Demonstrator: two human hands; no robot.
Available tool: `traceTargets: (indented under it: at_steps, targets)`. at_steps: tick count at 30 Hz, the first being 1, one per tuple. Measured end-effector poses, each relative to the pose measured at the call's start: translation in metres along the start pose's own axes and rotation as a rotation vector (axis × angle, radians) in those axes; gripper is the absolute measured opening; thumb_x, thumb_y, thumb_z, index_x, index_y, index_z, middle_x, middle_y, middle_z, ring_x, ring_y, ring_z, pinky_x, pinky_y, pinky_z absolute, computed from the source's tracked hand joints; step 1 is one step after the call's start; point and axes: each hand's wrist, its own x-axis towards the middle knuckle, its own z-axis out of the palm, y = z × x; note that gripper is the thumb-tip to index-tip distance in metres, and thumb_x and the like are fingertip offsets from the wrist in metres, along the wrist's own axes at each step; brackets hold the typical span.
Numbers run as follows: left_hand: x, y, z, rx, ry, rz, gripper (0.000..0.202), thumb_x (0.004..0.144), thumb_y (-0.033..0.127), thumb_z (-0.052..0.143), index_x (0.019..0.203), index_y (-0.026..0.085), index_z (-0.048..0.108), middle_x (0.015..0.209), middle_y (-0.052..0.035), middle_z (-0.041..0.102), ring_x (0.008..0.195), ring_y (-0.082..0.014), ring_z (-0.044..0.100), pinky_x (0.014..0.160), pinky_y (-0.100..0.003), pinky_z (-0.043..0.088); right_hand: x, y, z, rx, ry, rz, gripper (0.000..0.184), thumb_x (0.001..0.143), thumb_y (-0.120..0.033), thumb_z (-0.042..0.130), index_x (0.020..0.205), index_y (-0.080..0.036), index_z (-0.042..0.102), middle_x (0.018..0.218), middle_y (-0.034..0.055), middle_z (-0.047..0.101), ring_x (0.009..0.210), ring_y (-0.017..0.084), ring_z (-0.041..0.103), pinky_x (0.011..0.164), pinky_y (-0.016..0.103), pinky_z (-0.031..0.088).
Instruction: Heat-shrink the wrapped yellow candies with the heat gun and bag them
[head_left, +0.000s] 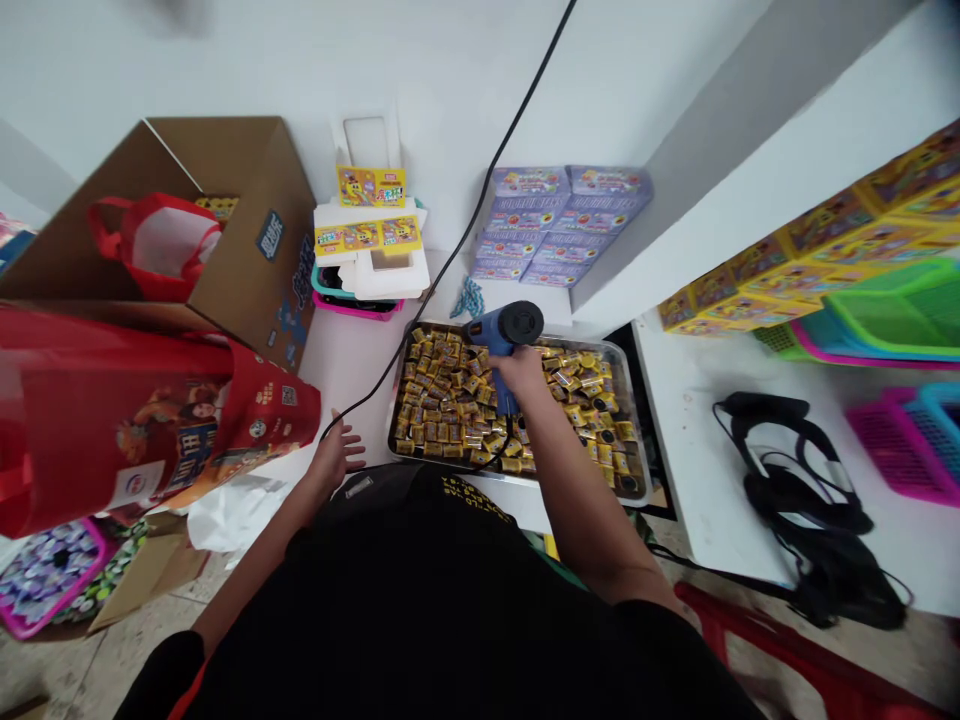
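Note:
My right hand (519, 375) grips the handle of a blue heat gun (489, 328) with a round black rear end, held over a metal tray (643, 440). Its nozzle points left. Filling the tray are many small yellow-wrapped cups (442, 400), packed close and lying at mixed angles. A black cord (480, 200) comes down from the top and reaches my left hand (336, 458), which is left of the tray with its fingers spread. The cord touches or passes close by the thumb; I cannot tell which. Another stretch of cord hangs from the gun's handle across the cups.
An open cardboard box (247, 240) and a red bag (187, 420) stand at left. Behind the tray are purple boxes (555, 225) and stacked yellow-white cartons (375, 240). On the right-hand table lie black headphones (795, 460), beside plastic baskets (900, 440) and yellow boxes (817, 250).

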Motion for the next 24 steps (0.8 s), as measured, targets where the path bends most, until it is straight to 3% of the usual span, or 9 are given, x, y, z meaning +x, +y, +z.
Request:
traceTargets:
  at_steps: [13, 19, 24]
  targets:
    - [-0.007, 0.003, -0.013, 0.026, 0.059, -0.007, 0.065, 0.104, 0.066, 0.026, 0.134, 0.014, 0.051, 0.137, -0.0247, 0.058, 0.107, -0.0317, 0.067, 0.072, -0.044, 0.063, 0.006, -0.022, 0.043, 0.073, -0.053, 0.042, 0.019, 0.058, -0.02, 0.074, 0.071, -0.019, 0.061, 0.048, -0.0024, 0.056, 0.054, 0.023, 0.067, 0.052, 0.028, 0.053]
    - [-0.004, 0.003, -0.017, 0.063, 0.069, -0.038, 0.069, 0.101, 0.071, 0.03, 0.135, 0.015, 0.052, 0.139, -0.0252, 0.057, 0.112, -0.0359, 0.065, 0.076, -0.052, 0.062, -0.019, -0.023, 0.04, 0.065, -0.184, 0.05, 0.019, 0.059, -0.02, 0.077, 0.066, -0.019, 0.059, 0.048, -0.001, 0.058, 0.047, 0.02, 0.062, 0.045, 0.027, 0.051]
    - [0.001, 0.003, -0.013, 0.064, 0.051, -0.056, 0.074, 0.098, 0.075, 0.033, 0.138, 0.015, 0.052, 0.138, -0.027, 0.057, 0.114, -0.0379, 0.065, 0.076, -0.052, 0.062, -0.054, -0.005, 0.027, 0.051, -0.359, 0.059, 0.018, 0.058, -0.017, 0.076, 0.068, -0.02, 0.061, 0.052, -0.0011, 0.062, 0.046, 0.019, 0.062, 0.045, 0.026, 0.05]
